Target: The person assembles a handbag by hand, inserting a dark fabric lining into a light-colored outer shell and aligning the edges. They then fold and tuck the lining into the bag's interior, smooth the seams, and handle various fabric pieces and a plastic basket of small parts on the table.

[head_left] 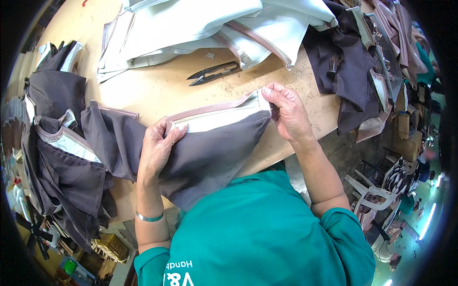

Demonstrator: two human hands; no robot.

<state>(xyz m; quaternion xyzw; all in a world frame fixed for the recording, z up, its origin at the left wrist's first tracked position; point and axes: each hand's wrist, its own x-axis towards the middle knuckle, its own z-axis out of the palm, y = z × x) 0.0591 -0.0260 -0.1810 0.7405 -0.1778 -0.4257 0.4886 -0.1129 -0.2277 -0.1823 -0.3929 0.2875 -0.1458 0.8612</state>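
A dark grey-brown fabric piece [214, 148] with a white band and a pinkish-brown trim along its upper edge lies across the table's near edge. My left hand [158, 145] pinches that trimmed edge between thumb and fingers, left of the middle. At the band's right end, my right hand [286, 107] is closed on the corner of the same fabric piece, lifting it a little. The band is stretched between both hands. Beyond it lies a pair of black thread snips [213, 74], which neither hand touches.
White trimmed panels [191, 28] are heaped at the table's far side. More dark fabric pieces [64, 138] pile up at the left, and others [341, 71] hang over the right edge. A wicker basket [110, 248] stands below left; a white plastic chair [372, 193] is at the right.
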